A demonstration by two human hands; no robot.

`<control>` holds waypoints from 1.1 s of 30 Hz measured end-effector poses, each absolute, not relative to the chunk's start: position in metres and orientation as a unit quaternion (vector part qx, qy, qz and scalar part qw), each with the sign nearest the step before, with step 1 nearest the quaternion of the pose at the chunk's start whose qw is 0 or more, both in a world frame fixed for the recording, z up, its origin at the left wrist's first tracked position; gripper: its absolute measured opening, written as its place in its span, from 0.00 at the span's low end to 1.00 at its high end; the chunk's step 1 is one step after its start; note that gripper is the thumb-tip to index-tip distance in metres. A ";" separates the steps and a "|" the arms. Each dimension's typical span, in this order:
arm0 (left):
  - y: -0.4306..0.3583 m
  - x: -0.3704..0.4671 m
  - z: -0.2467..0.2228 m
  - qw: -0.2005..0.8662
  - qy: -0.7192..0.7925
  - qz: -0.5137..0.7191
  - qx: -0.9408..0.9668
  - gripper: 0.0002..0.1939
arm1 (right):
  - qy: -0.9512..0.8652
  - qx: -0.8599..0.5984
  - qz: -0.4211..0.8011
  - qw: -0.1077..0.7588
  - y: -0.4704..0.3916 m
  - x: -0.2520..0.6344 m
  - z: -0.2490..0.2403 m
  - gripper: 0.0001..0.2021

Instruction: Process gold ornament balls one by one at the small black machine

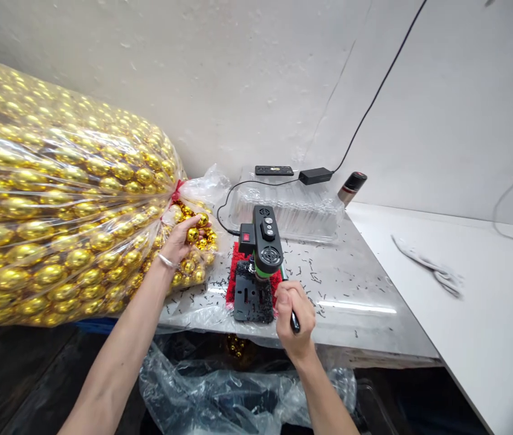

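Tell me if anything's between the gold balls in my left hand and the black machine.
Yes. Right beside the gold balls in your left hand lies a heap of more balls; past it, the black cord loops down to the side of the black machine. No other solid obstacle shows.

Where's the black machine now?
In the head view, the black machine is near the middle, over a red mat, right of the gold balls at the left hand, with the right hand around its handle.
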State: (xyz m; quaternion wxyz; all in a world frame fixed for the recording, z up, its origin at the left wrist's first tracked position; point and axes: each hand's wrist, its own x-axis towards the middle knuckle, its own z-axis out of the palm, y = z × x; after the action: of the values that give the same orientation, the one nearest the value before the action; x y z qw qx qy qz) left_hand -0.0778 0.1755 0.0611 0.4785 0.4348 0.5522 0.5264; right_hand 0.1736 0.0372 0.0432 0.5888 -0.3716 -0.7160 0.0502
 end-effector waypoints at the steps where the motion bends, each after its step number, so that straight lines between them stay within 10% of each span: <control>1: 0.166 -0.078 0.065 0.548 0.503 0.561 0.364 0.10 | -0.715 -0.372 0.051 0.589 0.037 0.174 0.043 0.12; 14: 0.076 -0.025 0.021 0.790 0.343 0.506 0.045 0.17 | -0.717 -0.373 0.038 0.587 0.038 0.176 0.042 0.12; 33: 0.078 0.000 -0.007 0.761 0.424 0.474 0.126 0.08 | -0.705 -0.387 0.045 0.592 0.039 0.173 0.052 0.13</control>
State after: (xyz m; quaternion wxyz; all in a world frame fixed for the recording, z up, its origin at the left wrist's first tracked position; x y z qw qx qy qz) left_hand 0.0001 0.0782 -0.0071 0.7614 0.1257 0.4237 0.4744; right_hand 0.1727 0.0386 0.0522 0.5922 -0.3872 -0.7053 0.0445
